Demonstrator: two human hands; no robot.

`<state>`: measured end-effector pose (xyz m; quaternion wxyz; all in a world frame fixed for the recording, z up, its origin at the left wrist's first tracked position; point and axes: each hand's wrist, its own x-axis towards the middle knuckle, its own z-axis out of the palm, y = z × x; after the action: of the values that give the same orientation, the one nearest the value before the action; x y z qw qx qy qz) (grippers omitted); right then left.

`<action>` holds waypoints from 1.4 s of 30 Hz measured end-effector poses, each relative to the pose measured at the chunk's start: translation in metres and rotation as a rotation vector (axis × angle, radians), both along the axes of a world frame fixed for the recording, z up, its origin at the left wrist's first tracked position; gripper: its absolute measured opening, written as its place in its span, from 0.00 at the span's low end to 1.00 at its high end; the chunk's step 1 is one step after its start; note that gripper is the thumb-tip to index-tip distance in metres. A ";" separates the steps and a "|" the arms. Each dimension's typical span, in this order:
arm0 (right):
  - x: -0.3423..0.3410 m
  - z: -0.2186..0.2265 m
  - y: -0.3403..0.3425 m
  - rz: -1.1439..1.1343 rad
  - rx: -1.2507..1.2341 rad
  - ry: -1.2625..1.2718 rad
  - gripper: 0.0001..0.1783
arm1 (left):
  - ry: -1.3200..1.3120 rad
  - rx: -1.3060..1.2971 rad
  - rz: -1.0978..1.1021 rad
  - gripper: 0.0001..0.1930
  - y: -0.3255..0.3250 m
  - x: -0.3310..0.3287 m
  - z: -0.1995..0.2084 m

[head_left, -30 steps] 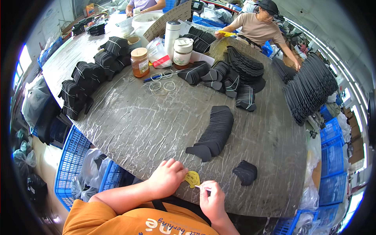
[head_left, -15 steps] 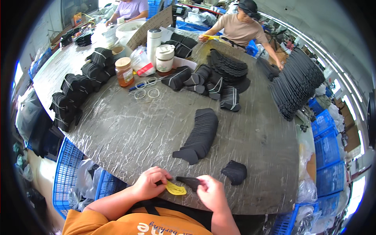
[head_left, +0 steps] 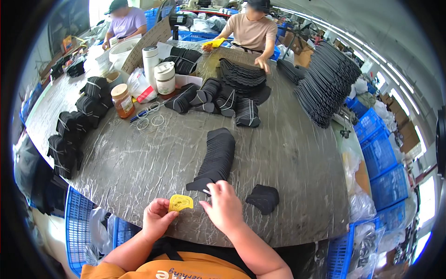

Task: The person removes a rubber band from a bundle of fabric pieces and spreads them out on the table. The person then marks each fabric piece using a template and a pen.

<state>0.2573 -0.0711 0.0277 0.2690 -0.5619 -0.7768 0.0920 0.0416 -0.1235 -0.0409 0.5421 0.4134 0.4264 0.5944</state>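
Note:
A yellow patterned template piece (head_left: 180,203) is pinched upright between the thumb and fingers of my left hand (head_left: 157,217), above the table's near edge. My right hand (head_left: 225,205) is at the near end of a long row of overlapping black fabric pieces (head_left: 217,153). Its fingers are curled and its thumb stands a little apart. A small pale tip shows by the fingertips; what it belongs to is hidden. To the right of that hand, a separate small stack of black pieces (head_left: 263,199) lies on the table.
Banded black bundles (head_left: 95,109) line the left side; more bundles (head_left: 227,101) lie farther back near a jar (head_left: 122,101), a white tumbler (head_left: 164,78) and rubber bands (head_left: 149,122). A tall black stack (head_left: 326,83) leans at right. Two people work across the table (head_left: 278,153). Blue crates (head_left: 377,150) stand alongside.
My right hand has moved forward to the black row, and the black piece it held is no longer distinct. My left hand has shifted left with the yellow template, now raised. The view has turned slightly.

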 end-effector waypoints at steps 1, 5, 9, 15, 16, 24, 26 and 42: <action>-0.007 -0.005 0.007 0.001 -0.013 -0.048 0.23 | 0.006 0.006 -0.013 0.17 0.001 -0.001 -0.002; -0.005 -0.032 0.014 0.037 0.045 0.003 0.20 | -0.074 -0.029 0.017 0.16 0.003 -0.002 0.001; 0.009 -0.032 0.007 0.029 0.122 0.075 0.12 | -0.100 -0.019 0.007 0.15 0.003 0.002 0.001; 0.001 -0.011 -0.041 0.126 -0.057 -0.147 0.12 | -0.113 -0.061 0.028 0.16 0.004 -0.004 0.004; 0.001 -0.009 -0.049 0.165 -0.117 -0.049 0.17 | -0.129 -0.077 0.037 0.17 0.005 -0.003 0.008; 0.033 -0.031 -0.051 0.171 -0.104 0.171 0.21 | 0.945 0.003 -0.272 0.16 0.023 0.009 0.059; 0.025 -0.035 -0.053 0.189 -0.088 0.189 0.17 | 0.978 0.179 -0.310 0.16 0.020 0.012 0.048; 0.027 -0.038 -0.049 0.171 0.009 0.203 0.12 | 1.174 0.390 -0.316 0.18 0.021 0.021 0.044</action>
<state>0.2839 -0.1205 -0.0102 0.3399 -0.4802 -0.7911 0.1674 0.0627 -0.1023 0.0035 0.2141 0.8191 0.4706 0.2486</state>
